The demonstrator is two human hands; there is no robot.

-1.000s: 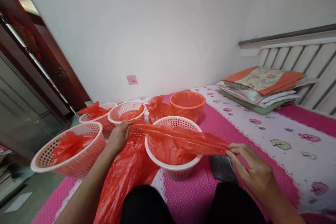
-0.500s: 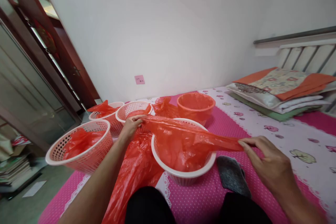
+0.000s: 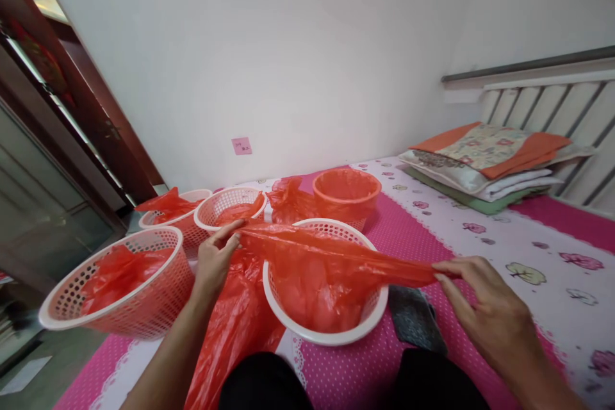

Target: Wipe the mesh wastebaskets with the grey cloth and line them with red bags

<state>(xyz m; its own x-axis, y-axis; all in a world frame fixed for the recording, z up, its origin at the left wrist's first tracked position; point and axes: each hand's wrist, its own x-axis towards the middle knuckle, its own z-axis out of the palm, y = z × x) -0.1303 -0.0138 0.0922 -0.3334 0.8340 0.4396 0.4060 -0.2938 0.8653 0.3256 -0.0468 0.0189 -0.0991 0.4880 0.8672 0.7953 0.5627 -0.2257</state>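
A red plastic bag (image 3: 319,282) is stretched taut across a white perforated basket (image 3: 327,337) standing in front of me. Its lower part sags down inside that basket. My left hand (image 3: 217,255) pinches one end of the bag's edge, up and left of the rim. At the opposite end, to the right of the basket, my right hand (image 3: 485,295) grips the edge between thumb and fingers. More loose red plastic bags (image 3: 240,327) lie beside my left forearm.
Several baskets holding red plastic, one a near-left basket (image 3: 168,288), stand to the left. A red-lined basket (image 3: 346,189) stands behind. A dark grey cloth-like item (image 3: 417,319) lies right of the middle basket. Folded bedding (image 3: 485,160) is stacked at the right by the wall.
The view has turned slightly right, so things sit further left in the picture. Both hands still hold the bag's edge stretched above the basket.
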